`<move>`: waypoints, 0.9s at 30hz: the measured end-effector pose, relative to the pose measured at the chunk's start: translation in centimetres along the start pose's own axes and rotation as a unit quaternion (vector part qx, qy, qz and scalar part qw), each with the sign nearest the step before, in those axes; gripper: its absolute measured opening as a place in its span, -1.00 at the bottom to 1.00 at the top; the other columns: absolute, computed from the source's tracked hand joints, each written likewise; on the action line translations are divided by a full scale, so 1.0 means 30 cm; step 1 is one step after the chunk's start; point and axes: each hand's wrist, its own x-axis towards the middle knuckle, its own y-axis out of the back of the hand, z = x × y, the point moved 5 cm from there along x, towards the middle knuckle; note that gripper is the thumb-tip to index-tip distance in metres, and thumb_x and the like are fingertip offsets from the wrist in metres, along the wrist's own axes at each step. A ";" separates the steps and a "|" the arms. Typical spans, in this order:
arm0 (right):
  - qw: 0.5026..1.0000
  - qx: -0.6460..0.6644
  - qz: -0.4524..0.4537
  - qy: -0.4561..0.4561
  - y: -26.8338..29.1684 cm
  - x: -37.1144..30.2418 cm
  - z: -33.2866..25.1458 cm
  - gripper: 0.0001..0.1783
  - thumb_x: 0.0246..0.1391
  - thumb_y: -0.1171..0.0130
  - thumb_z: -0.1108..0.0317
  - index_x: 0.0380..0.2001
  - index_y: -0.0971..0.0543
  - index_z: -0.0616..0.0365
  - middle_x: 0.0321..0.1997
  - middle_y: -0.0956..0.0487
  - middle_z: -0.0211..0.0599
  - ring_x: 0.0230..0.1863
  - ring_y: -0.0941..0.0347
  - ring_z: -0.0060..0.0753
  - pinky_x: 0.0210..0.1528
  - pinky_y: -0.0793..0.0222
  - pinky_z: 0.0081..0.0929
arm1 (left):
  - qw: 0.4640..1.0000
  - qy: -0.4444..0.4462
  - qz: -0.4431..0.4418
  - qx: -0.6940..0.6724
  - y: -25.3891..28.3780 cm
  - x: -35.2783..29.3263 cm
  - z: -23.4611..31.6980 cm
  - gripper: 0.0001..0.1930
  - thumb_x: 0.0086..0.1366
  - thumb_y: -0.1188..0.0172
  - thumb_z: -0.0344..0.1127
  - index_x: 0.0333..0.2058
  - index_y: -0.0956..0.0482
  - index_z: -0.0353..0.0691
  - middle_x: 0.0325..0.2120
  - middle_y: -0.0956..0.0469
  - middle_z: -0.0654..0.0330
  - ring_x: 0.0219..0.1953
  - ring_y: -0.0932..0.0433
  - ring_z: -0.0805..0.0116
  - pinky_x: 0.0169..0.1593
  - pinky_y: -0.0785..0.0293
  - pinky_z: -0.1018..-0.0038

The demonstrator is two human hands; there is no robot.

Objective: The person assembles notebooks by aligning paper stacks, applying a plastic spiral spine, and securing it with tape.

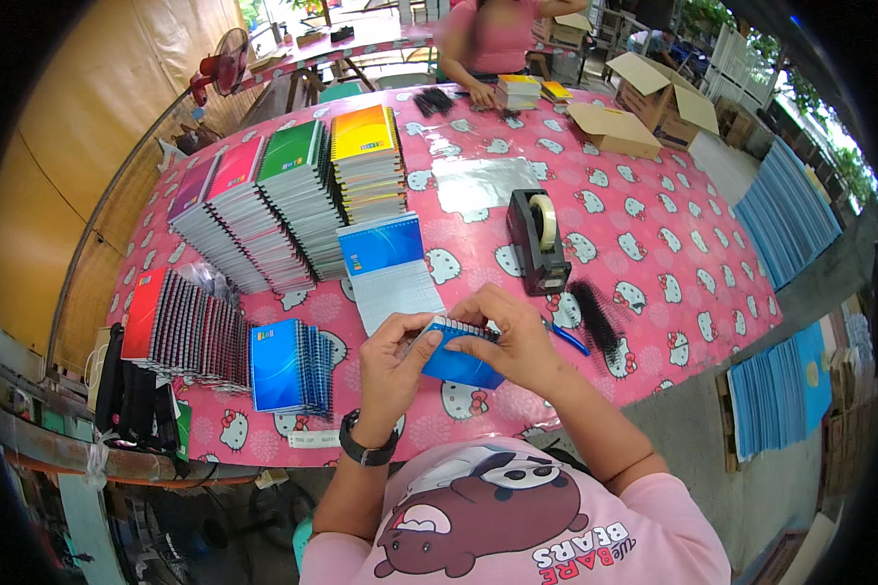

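Both my hands grip a small blue spiral notebook point(461, 368) close to the table's near edge. My left hand point(396, 356) pinches its left end, and my right hand point(504, 336) has thumb and fingers at the black coil along the top. Just beyond lies an unbound notebook with a blue cover point(385, 246) and white ruled pages point(392, 297). On the left, blue bound notebooks point(281, 366) stand in a short row beside a longer row with a red front cover point(149, 310). Pliers with blue handles point(568, 338) rest right of my right hand, by a heap of black coils point(595, 317).
Tall stacks of purple, pink, green and yellow notebooks point(366, 136) rise at the back left. A black tape dispenser point(537, 244) stands right of centre. Across the table a person in pink point(498, 44) sits near cardboard boxes point(654, 97). Blue sheet stacks point(785, 205) are off the right side.
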 end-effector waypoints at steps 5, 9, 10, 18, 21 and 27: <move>0.998 -0.042 -0.001 0.046 -0.020 -0.003 -0.008 -0.72 -0.16 -0.28 0.47 -0.28 -0.54 0.22 -0.41 -0.48 -0.28 -0.35 -0.43 -0.38 -0.32 -0.33 -0.47 | 0.987 0.037 0.049 -0.149 0.010 -0.017 -0.013 -0.81 0.16 -0.21 -0.48 -0.26 -0.45 -0.40 -0.36 -0.54 0.16 -0.33 -0.50 0.54 -0.26 -0.44 0.63; 0.999 -0.018 0.009 0.046 -0.028 -0.001 -0.038 -0.76 -0.06 -0.19 0.48 -0.25 -0.53 0.22 -0.36 -0.50 -0.21 -0.34 -0.46 -0.32 -0.31 -0.34 -0.45 | 0.985 0.042 0.052 -0.157 0.029 -0.028 -0.032 -0.81 0.17 -0.21 -0.46 -0.25 -0.46 -0.39 -0.36 -0.54 0.18 -0.34 -0.49 0.55 -0.26 -0.43 0.63; 1.000 0.016 0.013 0.004 -0.022 -0.004 -0.032 -0.76 -0.05 -0.18 0.48 -0.24 -0.53 0.23 -0.33 -0.51 -0.18 -0.33 -0.47 -0.30 -0.31 -0.35 -0.45 | 0.985 0.058 0.052 -0.151 0.030 -0.032 -0.041 -0.82 0.17 -0.20 -0.46 -0.25 -0.47 -0.37 -0.36 -0.54 0.20 -0.34 -0.49 0.55 -0.26 -0.43 0.63; 0.998 0.018 0.040 0.037 -0.013 -0.021 -0.044 -0.74 -0.05 -0.21 0.46 -0.22 -0.52 0.22 -0.36 -0.48 -0.21 -0.35 -0.45 -0.33 -0.31 -0.35 -0.51 | 0.987 0.017 0.061 -0.150 -0.010 -0.035 -0.028 -0.87 0.19 -0.17 -0.46 -0.28 -0.49 -0.35 -0.34 -0.50 0.23 -0.31 -0.46 0.56 -0.21 -0.40 0.61; 0.999 0.017 0.024 0.033 0.004 -0.026 -0.037 -0.74 -0.02 -0.19 0.40 -0.21 -0.51 0.19 -0.35 -0.46 -0.19 -0.31 -0.43 -0.24 -0.28 -0.35 -0.43 | 0.996 -0.035 0.063 -0.050 -0.031 -0.036 -0.007 -0.87 0.19 -0.15 -0.49 -0.28 -0.47 -0.37 -0.34 -0.48 0.23 -0.29 -0.45 0.54 -0.19 -0.39 0.60; 0.997 0.064 0.000 0.038 0.017 -0.046 -0.018 -0.72 -0.02 -0.21 0.25 -0.28 -0.46 0.18 -0.38 -0.41 -0.18 -0.35 -0.40 -0.19 -0.32 -0.32 -0.38 | 0.997 -0.024 0.052 -0.046 -0.074 -0.063 -0.024 -0.87 0.20 -0.16 -0.45 -0.30 -0.46 -0.37 -0.38 -0.45 0.23 -0.28 -0.45 0.51 -0.17 -0.39 0.57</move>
